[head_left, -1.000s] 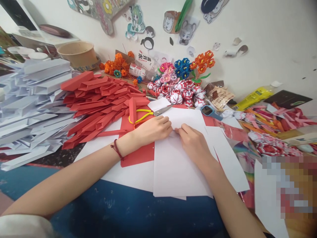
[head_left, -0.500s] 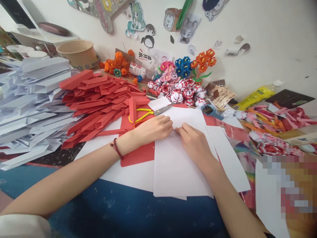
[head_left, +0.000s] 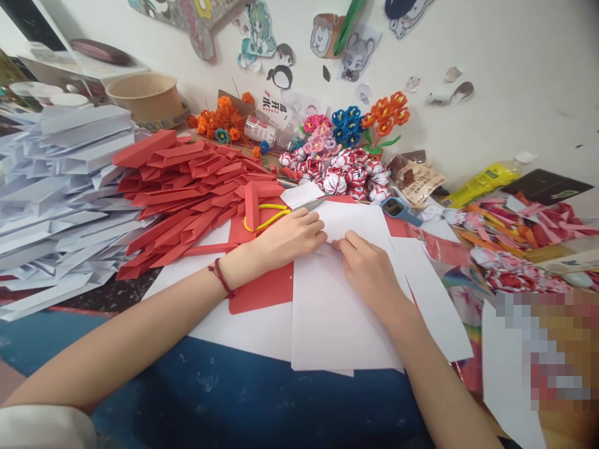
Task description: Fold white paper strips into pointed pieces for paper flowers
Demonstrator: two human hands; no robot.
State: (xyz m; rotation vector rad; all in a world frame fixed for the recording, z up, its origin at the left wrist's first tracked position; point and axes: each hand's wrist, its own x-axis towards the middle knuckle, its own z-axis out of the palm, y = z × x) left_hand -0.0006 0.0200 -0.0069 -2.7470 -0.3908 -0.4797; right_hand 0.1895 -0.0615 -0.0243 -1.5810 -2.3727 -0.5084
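Over a sheet of white paper (head_left: 344, 337), my left hand (head_left: 299, 234) and my right hand (head_left: 367, 265) meet with their fingertips almost touching. Both hands are closed in a pinch. Between the fingertips is what looks like a small white paper piece (head_left: 330, 244), hard to make out against the sheet and mostly hidden by the fingers. Scissors (head_left: 267, 219) with yellow handles lie just beyond my left hand, partly covered by it. Red paper (head_left: 259, 293) shows under my left wrist, beside the white sheet.
Folded white paper strips (head_left: 70, 187) and folded red paper strips (head_left: 187, 193) are heaped at left. Red-and-white paper flowers (head_left: 349, 174) lie behind the sheets, near a blue device (head_left: 397, 209). A yellow bottle (head_left: 486, 182) lies at right. The blue table edge (head_left: 262, 399) is in front.
Both hands stay in nearly the same place, pinched together. My left hand has tilted slightly, its knuckles a little higher and covering more of the scissors.
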